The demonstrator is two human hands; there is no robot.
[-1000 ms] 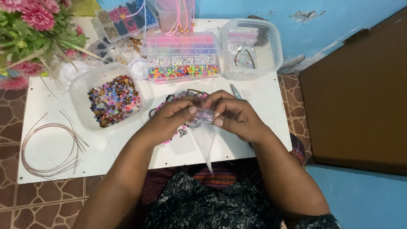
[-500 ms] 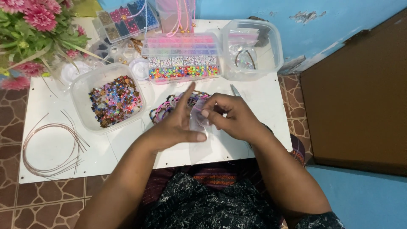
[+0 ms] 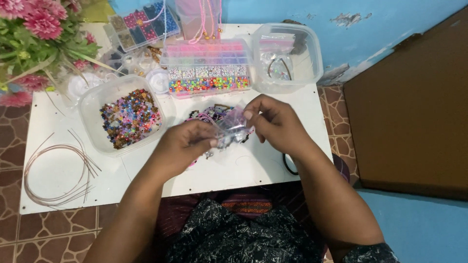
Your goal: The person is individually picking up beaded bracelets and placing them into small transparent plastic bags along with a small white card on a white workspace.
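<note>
My left hand (image 3: 184, 146) and my right hand (image 3: 276, 124) both pinch a small clear plastic bag (image 3: 230, 125) above the white table (image 3: 63, 122). The left fingers grip its lower left corner, the right fingertips its upper right edge. Under the bag lies a heap of beaded bracelets (image 3: 209, 113), pink and dark, partly hidden by my hands.
A clear tub of mixed beads (image 3: 127, 117) stands left of my hands. A compartment bead box (image 3: 207, 73) and a clear square tub (image 3: 288, 56) sit behind. Coiled copper wire (image 3: 56, 168) lies at the left. Pink flowers (image 3: 36, 34) fill the far left corner.
My left hand has closed its fingers on the bag and moved left. The bag now lies stretched between both hands, higher above the bracelets.
</note>
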